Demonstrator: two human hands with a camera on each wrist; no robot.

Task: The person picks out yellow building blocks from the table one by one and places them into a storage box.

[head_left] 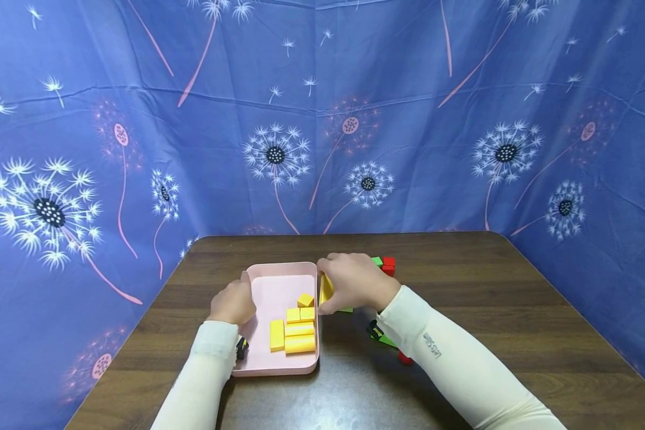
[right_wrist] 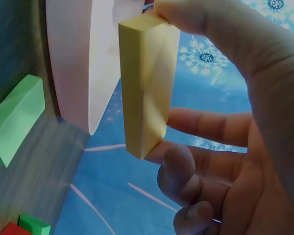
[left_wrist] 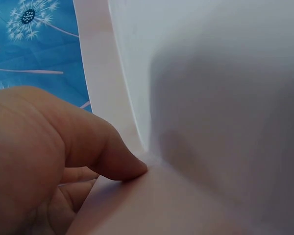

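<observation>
At the left side of a pink tray (head_left: 279,270), my left hand (head_left: 233,303) grips the wall, its thumb (left_wrist: 120,156) on the inner face in the left wrist view. My right hand (head_left: 352,280) pinches a yellow rectangular block (right_wrist: 148,83) between the thumb and fingers, just outside the tray's right wall. Inside the tray, several yellow blocks (head_left: 276,335) and yellow cylinders (head_left: 300,344) lie grouped along the right side. The right wrist view shows the held block upright beside the tray's edge.
Right of the tray, partly hidden by my right hand and forearm, are green blocks (right_wrist: 19,117) and red blocks (head_left: 389,266) on the brown wooden table (head_left: 462,286). A red piece (head_left: 405,358) lies near the right sleeve. A blue dandelion-print cloth (head_left: 322,119) hangs behind the table.
</observation>
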